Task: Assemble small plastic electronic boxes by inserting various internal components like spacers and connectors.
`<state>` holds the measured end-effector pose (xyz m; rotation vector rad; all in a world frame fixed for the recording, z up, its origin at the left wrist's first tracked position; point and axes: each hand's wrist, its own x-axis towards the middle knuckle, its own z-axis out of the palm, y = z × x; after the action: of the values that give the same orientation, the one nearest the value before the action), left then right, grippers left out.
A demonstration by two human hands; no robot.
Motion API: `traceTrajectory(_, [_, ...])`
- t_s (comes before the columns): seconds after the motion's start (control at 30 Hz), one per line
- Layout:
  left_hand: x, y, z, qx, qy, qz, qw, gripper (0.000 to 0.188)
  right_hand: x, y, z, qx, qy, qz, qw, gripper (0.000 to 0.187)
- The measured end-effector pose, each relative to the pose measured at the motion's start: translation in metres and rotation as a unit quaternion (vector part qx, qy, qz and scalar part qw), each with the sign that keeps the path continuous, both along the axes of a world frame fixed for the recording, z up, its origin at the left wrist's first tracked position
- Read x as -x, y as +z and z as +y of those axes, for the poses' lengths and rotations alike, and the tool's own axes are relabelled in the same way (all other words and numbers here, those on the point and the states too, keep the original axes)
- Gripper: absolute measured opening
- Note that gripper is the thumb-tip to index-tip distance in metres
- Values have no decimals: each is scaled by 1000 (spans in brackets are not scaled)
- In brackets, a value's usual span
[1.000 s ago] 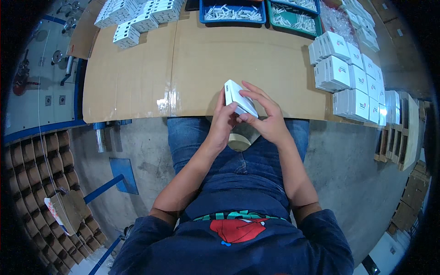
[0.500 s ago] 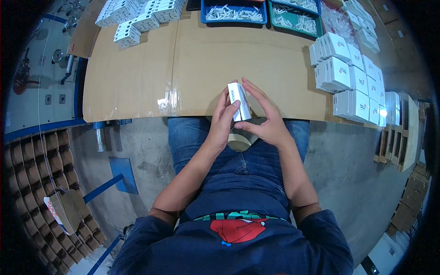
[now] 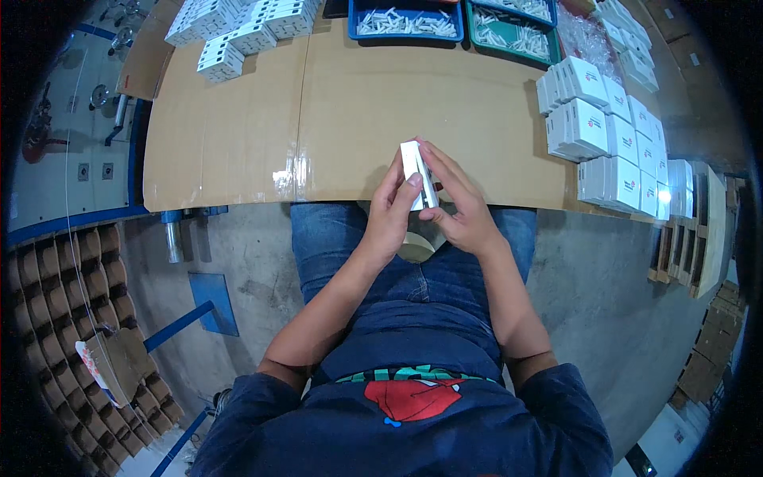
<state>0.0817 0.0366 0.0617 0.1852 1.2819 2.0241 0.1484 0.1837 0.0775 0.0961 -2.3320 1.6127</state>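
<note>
A sheet of brown cardboard (image 3: 238, 135) covers the worktop, with a grey concrete floor (image 3: 246, 254) in front of it. Above the sheet's near edge, about midway along, the person holds a slim white box (image 3: 410, 159) between both hands, raised on a narrow side and leaning slightly; a dark strip runs lengthwise along it. The left hand (image 3: 387, 213) is clamped on the box's left side, its thumb pressed on the near part. The right hand (image 3: 467, 219) grips the other side, fingertips by the far end and thumb by the near end; the fingers' exact contact is partly hidden.

Just in front of the sheet are the person's blue jeans (image 3: 318, 238). Along the sheet's right edge stand stacked white boxes (image 3: 624, 143). At its far edge, right of the middle, a blue tray (image 3: 409, 40) and a green tray (image 3: 501, 50) hold small white pieces (image 3: 401, 24), with clear plastic (image 3: 584, 36) at its far right corner. White blocks (image 3: 250, 38) crowd its far left corner. Beyond its right edge, lower down, is a wooden pallet (image 3: 711, 222).
</note>
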Motion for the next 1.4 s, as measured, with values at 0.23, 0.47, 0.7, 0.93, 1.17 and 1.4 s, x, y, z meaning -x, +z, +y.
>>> traceTrajectory(0.23, [-3,7,8,9,22,5,1000,64,7,-14,-3,-108,-40,113,987,73])
traceTrajectory(0.47, [-16,15,18,13,24,27,999,67,5,-13,-9,-94,-113,180,973,69])
traceTrajectory(0.7, [-21,17,20,1,26,-24,999,66,3,-14,-9,-89,-137,175,971,66])
traceTrajectory(0.93, [-21,17,18,-12,37,-85,996,65,7,-13,-2,-86,-112,167,976,67])
traceTrajectory(1.17, [-7,31,15,1,46,-185,982,55,5,-3,-4,-37,-88,72,993,73])
traceTrajectory(1.4, [8,35,6,-96,-29,-257,961,67,-3,-5,9,3,-69,1,998,46])
